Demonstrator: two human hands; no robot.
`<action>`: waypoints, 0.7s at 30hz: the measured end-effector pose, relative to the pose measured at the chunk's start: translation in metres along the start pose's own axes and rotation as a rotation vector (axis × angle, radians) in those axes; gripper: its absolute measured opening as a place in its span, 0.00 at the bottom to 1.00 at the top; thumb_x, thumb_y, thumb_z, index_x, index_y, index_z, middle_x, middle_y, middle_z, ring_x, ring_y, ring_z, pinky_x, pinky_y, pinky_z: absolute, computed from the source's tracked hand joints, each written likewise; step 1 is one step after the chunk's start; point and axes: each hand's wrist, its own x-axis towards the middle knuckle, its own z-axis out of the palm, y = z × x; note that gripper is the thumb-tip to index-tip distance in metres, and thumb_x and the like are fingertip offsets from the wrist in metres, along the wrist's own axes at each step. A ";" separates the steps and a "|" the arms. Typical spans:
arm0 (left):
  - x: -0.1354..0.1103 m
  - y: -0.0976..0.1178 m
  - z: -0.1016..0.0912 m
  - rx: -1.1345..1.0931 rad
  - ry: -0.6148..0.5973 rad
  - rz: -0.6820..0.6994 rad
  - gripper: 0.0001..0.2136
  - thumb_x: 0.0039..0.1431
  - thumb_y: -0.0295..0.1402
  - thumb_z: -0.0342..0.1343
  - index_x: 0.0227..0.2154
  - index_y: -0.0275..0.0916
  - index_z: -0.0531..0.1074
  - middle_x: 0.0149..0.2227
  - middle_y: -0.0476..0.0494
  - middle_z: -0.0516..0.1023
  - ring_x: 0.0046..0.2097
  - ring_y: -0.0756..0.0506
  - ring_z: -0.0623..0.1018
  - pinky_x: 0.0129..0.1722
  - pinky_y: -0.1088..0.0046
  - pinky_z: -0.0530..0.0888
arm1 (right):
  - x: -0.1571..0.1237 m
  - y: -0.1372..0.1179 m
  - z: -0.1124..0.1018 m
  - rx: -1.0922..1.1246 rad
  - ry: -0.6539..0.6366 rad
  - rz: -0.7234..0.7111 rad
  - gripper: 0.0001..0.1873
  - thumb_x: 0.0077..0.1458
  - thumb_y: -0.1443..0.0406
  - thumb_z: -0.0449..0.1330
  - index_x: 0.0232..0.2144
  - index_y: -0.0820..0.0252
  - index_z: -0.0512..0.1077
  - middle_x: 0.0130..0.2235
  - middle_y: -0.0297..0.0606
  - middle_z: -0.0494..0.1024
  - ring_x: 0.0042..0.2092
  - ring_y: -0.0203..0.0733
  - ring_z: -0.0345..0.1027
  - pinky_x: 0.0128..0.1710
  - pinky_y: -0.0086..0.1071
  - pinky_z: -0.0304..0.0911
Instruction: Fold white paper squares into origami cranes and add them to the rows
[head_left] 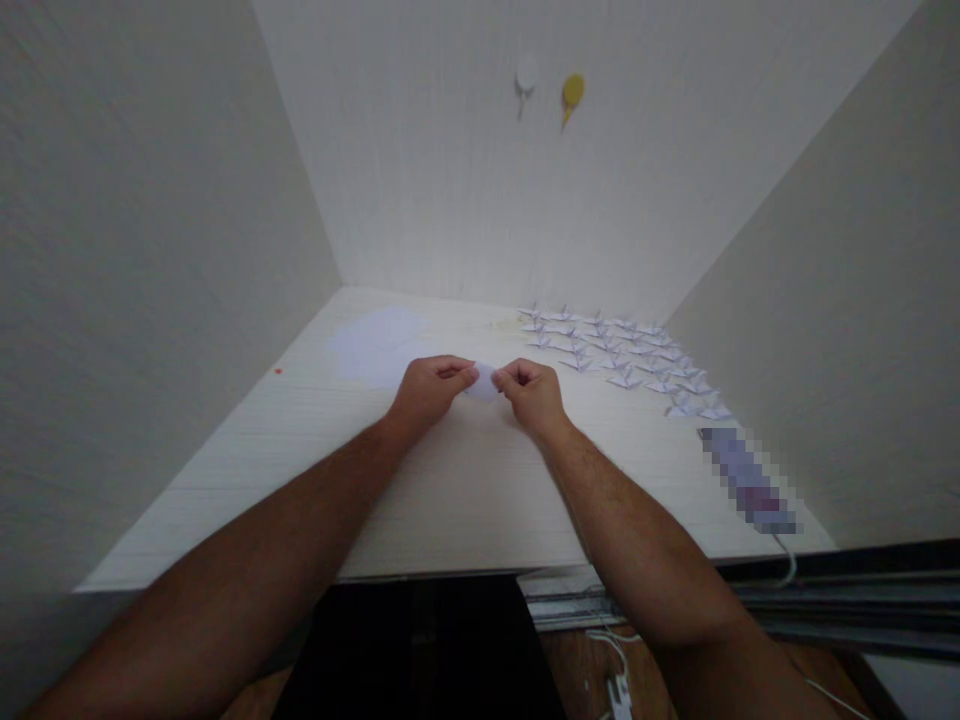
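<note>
Through the head camera I monitor two bare hands working at a white desk (465, 490). The left grip (435, 390) is closed in a pinch, thumb against fingers, on the left side of a small piece of white paper (486, 382). The right grip (534, 395) is likewise closed, pinching the right side of the same piece. The paper is therefore located between the two grips, above the middle of the desk; its fold lines are too faint for me to read. To the left of the left grip and slightly beyond it, I note flat white sheets (375, 345) lying on the desk. Farther left is a small red spot (278, 371). To the right of the right grip and beyond it, folded paper cranes (624, 380) stand in slanting rows, extending toward the right wall (840, 260). Nearer than the cranes, right of the right grip, lies a long pixelated object (742, 480); I cannot identify it. A white cable (789, 565) hangs from its near end. High beyond both grips, a white hook (526, 75) and a yellow hook (573, 92) are mounted side by side on the back wall (442, 180).
</note>
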 end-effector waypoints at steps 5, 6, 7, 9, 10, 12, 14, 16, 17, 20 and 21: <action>0.001 -0.004 0.001 0.004 0.044 0.051 0.08 0.47 0.36 0.62 0.24 0.35 0.76 0.25 0.47 0.79 0.27 0.49 0.74 0.29 0.73 0.70 | -0.001 0.000 0.002 -0.039 -0.028 0.000 0.13 0.48 0.58 0.61 0.21 0.62 0.71 0.19 0.29 0.66 0.22 0.31 0.54 0.22 0.26 0.50; 0.001 -0.004 0.001 0.014 0.047 0.055 0.08 0.47 0.36 0.62 0.25 0.35 0.76 0.25 0.47 0.79 0.27 0.49 0.74 0.29 0.73 0.69 | -0.001 0.000 0.002 -0.044 -0.025 0.000 0.13 0.48 0.58 0.60 0.21 0.61 0.71 0.19 0.29 0.66 0.22 0.31 0.54 0.22 0.26 0.50; 0.000 -0.003 0.002 0.024 0.044 0.059 0.08 0.48 0.36 0.62 0.27 0.36 0.77 0.25 0.46 0.79 0.27 0.49 0.75 0.29 0.73 0.69 | -0.001 0.000 0.002 -0.049 -0.027 -0.002 0.13 0.48 0.58 0.60 0.20 0.61 0.71 0.19 0.29 0.66 0.22 0.31 0.54 0.22 0.26 0.50; -0.001 -0.002 0.002 0.048 0.029 0.069 0.10 0.49 0.37 0.61 0.30 0.36 0.78 0.26 0.45 0.80 0.27 0.48 0.75 0.28 0.73 0.69 | -0.002 -0.001 0.002 -0.061 -0.044 -0.009 0.13 0.48 0.58 0.61 0.20 0.61 0.70 0.19 0.29 0.66 0.22 0.31 0.54 0.22 0.26 0.50; -0.001 -0.001 0.003 0.062 0.026 0.075 0.10 0.49 0.37 0.60 0.31 0.36 0.78 0.27 0.45 0.80 0.27 0.48 0.75 0.27 0.73 0.69 | -0.002 -0.001 0.002 -0.066 -0.058 -0.012 0.12 0.47 0.59 0.61 0.20 0.61 0.70 0.19 0.29 0.66 0.22 0.31 0.54 0.22 0.26 0.50; -0.001 -0.001 0.003 0.090 0.051 0.095 0.09 0.50 0.36 0.59 0.29 0.36 0.78 0.27 0.45 0.80 0.27 0.48 0.75 0.27 0.74 0.69 | -0.003 -0.001 0.003 -0.071 -0.084 -0.013 0.12 0.47 0.59 0.61 0.20 0.61 0.70 0.19 0.29 0.66 0.22 0.31 0.54 0.22 0.26 0.49; -0.001 -0.002 0.004 0.128 0.098 0.115 0.08 0.50 0.36 0.58 0.26 0.36 0.77 0.25 0.46 0.79 0.27 0.48 0.75 0.26 0.74 0.68 | -0.003 -0.002 0.004 -0.068 -0.091 -0.008 0.12 0.47 0.59 0.61 0.20 0.61 0.70 0.19 0.29 0.66 0.22 0.31 0.54 0.21 0.26 0.49; -0.001 -0.002 0.004 0.161 0.116 0.127 0.09 0.51 0.37 0.58 0.27 0.35 0.76 0.24 0.46 0.78 0.26 0.48 0.74 0.26 0.75 0.68 | -0.002 -0.002 0.005 -0.052 -0.079 0.002 0.12 0.47 0.59 0.61 0.20 0.61 0.70 0.19 0.29 0.66 0.22 0.31 0.54 0.21 0.27 0.49; -0.001 -0.002 0.004 0.168 0.107 0.126 0.09 0.51 0.37 0.58 0.29 0.35 0.77 0.24 0.47 0.78 0.26 0.48 0.74 0.26 0.74 0.68 | -0.001 -0.001 0.004 -0.043 -0.066 0.010 0.12 0.46 0.59 0.61 0.19 0.61 0.70 0.19 0.29 0.66 0.22 0.31 0.54 0.21 0.27 0.49; -0.001 0.000 0.002 0.159 -0.003 0.068 0.10 0.49 0.35 0.60 0.32 0.35 0.77 0.23 0.47 0.78 0.26 0.49 0.75 0.27 0.74 0.69 | 0.000 0.000 0.002 -0.021 -0.008 0.038 0.12 0.46 0.59 0.61 0.19 0.61 0.70 0.18 0.30 0.67 0.21 0.31 0.54 0.21 0.27 0.50; -0.001 0.001 0.001 0.163 -0.043 0.041 0.09 0.49 0.34 0.60 0.31 0.34 0.77 0.22 0.47 0.78 0.25 0.49 0.75 0.27 0.75 0.69 | 0.001 0.001 0.001 -0.018 0.006 0.045 0.12 0.46 0.58 0.61 0.19 0.61 0.70 0.18 0.30 0.66 0.21 0.31 0.54 0.21 0.27 0.49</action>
